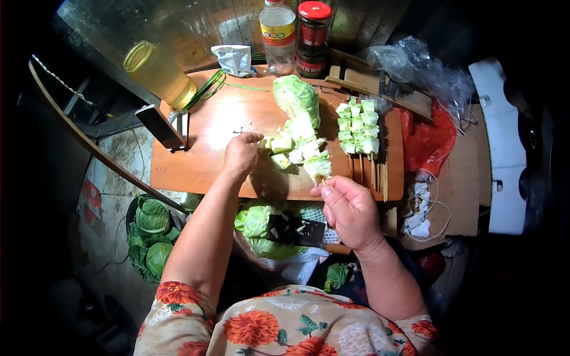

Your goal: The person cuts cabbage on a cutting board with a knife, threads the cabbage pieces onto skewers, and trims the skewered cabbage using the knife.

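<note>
My right hand [350, 210] is closed around the lower end of a thin wooden skewer [323, 180] near the board's front edge. Cabbage pieces [318, 165] are threaded on its upper part. Beside a pile of cut cabbage [280, 143], my left hand [241, 155] reaches over the wooden board [208, 172], fingers stretched toward the pieces. Its inner fingers are partly hidden. A larger cabbage chunk [298, 98] lies behind the pile. Finished-looking cabbage skewers [358, 126] rest in a row at the right, near bare wooden skewers [380, 178].
A phone [159, 127] on a stand and a jar of yellowish liquid [160, 74] are at left. A bottle [278, 38] and red-lidded jar [313, 29] stand behind. A cleaver [297, 230] lies below the board's front edge. Whole cabbages [153, 215] sit lower left.
</note>
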`<state>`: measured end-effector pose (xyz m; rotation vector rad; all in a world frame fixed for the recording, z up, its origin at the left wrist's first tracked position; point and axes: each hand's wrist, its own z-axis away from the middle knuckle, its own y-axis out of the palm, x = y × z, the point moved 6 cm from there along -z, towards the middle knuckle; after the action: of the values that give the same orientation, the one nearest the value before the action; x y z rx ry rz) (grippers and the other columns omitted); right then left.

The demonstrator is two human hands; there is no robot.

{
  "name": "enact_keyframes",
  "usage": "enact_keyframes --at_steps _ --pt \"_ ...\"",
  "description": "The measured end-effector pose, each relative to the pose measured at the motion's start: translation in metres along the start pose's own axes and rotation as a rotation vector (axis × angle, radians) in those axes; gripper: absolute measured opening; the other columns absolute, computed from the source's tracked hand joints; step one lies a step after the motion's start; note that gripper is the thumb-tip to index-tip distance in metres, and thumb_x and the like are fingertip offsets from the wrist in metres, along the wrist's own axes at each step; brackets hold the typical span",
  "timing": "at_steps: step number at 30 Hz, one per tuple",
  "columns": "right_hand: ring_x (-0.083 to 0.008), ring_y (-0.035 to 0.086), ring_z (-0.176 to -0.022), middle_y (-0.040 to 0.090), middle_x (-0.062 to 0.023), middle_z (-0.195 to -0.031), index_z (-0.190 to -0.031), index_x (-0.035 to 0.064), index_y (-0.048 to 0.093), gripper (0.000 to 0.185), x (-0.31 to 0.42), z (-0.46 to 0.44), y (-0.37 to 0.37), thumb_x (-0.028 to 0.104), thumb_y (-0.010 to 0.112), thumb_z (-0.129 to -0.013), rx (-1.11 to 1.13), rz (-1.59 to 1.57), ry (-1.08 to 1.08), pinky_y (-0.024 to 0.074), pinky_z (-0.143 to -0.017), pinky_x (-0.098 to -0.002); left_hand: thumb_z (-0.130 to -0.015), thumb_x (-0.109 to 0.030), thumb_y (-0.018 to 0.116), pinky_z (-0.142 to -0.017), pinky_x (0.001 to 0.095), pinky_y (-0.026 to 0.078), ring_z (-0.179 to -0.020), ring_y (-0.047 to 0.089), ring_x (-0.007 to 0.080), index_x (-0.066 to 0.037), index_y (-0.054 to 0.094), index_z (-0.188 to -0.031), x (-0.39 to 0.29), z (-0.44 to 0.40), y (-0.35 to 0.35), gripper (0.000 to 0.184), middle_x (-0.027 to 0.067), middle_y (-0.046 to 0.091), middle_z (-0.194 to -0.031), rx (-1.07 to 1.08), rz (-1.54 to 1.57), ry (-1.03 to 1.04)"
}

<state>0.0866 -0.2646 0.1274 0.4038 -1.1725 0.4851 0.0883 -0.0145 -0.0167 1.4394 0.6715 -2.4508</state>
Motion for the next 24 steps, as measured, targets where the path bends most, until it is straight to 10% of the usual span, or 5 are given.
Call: enact_keyframes --at_steps 24 --pt "-0.0045 0.049 -0.051 0.051 0.0029 -0.056 -0.089 0.0005 0.064 0.018 0.001 0.006 -0.006 0.014 0.053 -0.093 -0.017 0.072 -0.036 0.0421 -0.051 -0.0223 -0.081 -0.008 0.062 -0.072 0.0310 0.052 -0.076 0.067 0.0209 -0.003 0.070 -0.099 -0.023 0.003 0.002 0.020 0.0159 0.069 -0.086 -0.099 -0.396 0.119"
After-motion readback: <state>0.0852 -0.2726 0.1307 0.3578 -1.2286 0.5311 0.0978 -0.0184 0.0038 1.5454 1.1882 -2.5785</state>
